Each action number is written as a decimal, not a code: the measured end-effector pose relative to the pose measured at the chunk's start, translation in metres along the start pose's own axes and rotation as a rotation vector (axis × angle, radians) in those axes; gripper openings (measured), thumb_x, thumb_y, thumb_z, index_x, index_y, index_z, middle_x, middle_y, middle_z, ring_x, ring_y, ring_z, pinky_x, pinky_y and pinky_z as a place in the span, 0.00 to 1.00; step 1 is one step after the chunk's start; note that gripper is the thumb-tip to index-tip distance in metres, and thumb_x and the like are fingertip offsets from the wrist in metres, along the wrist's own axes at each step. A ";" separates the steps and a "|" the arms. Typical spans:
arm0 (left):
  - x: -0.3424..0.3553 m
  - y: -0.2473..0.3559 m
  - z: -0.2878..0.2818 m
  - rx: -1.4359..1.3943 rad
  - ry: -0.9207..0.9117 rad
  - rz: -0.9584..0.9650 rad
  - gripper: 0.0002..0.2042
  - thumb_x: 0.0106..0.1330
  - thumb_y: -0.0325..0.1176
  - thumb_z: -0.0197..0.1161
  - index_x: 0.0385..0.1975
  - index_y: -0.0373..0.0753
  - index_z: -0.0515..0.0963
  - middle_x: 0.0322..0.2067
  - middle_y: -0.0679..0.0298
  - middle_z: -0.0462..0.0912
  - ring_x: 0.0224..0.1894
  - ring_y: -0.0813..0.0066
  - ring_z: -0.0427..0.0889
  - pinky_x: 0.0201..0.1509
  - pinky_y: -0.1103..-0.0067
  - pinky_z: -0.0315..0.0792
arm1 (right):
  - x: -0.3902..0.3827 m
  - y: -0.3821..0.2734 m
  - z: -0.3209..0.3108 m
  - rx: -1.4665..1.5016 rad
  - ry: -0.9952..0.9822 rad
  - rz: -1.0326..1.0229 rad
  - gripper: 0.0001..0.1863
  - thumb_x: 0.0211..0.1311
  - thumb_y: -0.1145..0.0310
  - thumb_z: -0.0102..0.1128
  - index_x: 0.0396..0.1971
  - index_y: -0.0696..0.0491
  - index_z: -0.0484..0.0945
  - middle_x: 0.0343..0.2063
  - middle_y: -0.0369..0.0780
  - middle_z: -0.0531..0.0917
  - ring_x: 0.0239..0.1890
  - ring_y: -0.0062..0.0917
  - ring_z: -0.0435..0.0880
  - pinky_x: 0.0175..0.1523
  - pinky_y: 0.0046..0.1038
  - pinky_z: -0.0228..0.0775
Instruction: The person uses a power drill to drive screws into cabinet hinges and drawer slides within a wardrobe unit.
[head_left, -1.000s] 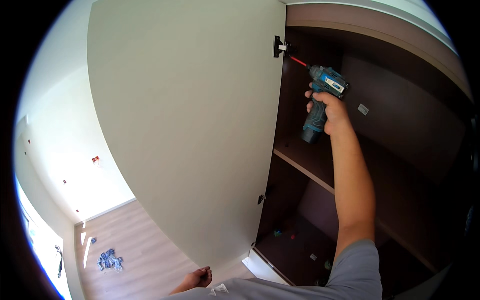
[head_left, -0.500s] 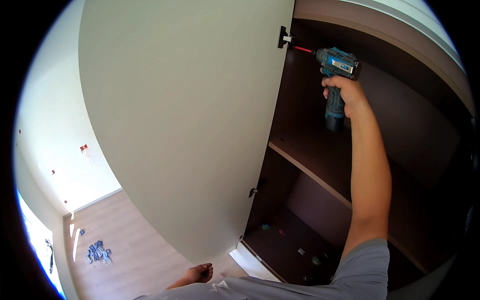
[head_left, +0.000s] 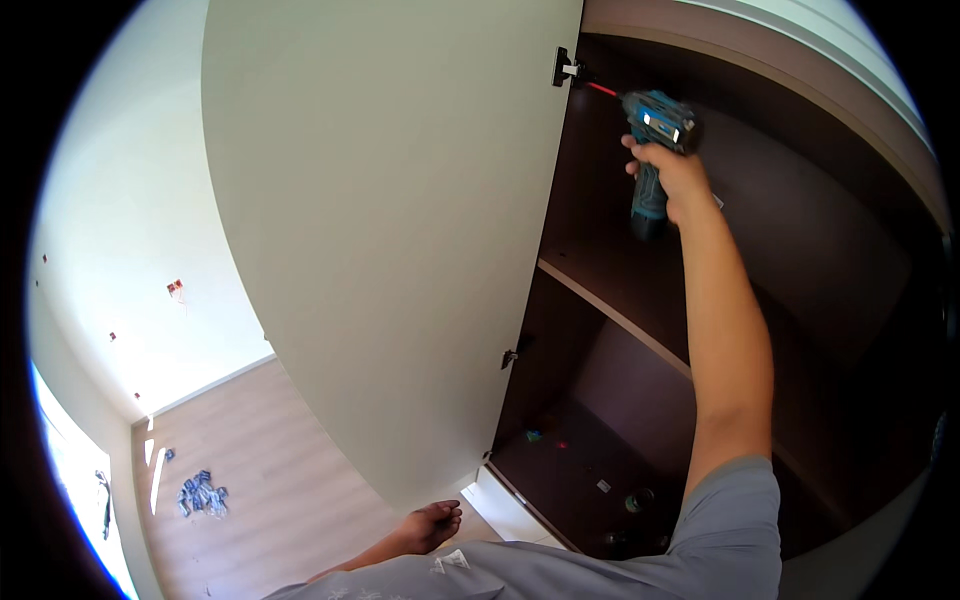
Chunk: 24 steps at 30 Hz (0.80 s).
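Observation:
My right hand (head_left: 672, 178) is wrapped around the grip of a blue and black cordless drill (head_left: 658, 120), raised inside the upper part of a dark cabinet. The drill's long red bit (head_left: 602, 89) points left at the top hinge (head_left: 570, 68), which joins a pale cabinet door (head_left: 390, 230) to the cabinet side. Whether the bit tip sits in a screw is too small to tell. Low down, near the door's bottom edge, my left hand (head_left: 437, 524) is closed with curled fingers. What it holds, if anything, is hidden.
Below the cabinet shelf (head_left: 620, 315), several small items lie on the cabinet floor (head_left: 570, 460), including a round roll (head_left: 640, 500). Another hinge (head_left: 509, 358) sits lower on the door. Small blue packets (head_left: 203, 494) are heaped on the wooden floor at left, before a white wall (head_left: 130, 220).
The drill and my right hand have shifted slightly left and up in view. My left hand has moved right and up. The door's left edge now appears farther right.

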<state>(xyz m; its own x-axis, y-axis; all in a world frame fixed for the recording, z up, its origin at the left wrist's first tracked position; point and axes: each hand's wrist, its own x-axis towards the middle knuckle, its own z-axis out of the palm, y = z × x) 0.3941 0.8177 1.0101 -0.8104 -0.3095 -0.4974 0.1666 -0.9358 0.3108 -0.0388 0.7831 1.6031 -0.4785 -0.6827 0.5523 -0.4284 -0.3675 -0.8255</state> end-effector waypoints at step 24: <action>0.125 -0.031 0.193 0.261 -0.456 -0.674 0.09 0.73 0.38 0.63 0.42 0.40 0.80 0.36 0.66 0.82 0.38 0.76 0.81 0.42 0.80 0.81 | -0.564 0.091 0.042 -0.038 0.441 0.733 0.25 0.48 0.84 0.71 0.50 0.60 0.79 0.40 0.41 0.87 0.42 0.24 0.86 0.46 0.30 0.81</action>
<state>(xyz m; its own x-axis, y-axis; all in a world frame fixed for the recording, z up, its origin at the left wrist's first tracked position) 0.1792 0.8405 1.0942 -0.8460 0.4501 -0.2859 -0.5217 -0.8093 0.2698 0.2244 1.1082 1.2111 -0.8958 -0.4286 -0.1177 0.0835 0.0977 -0.9917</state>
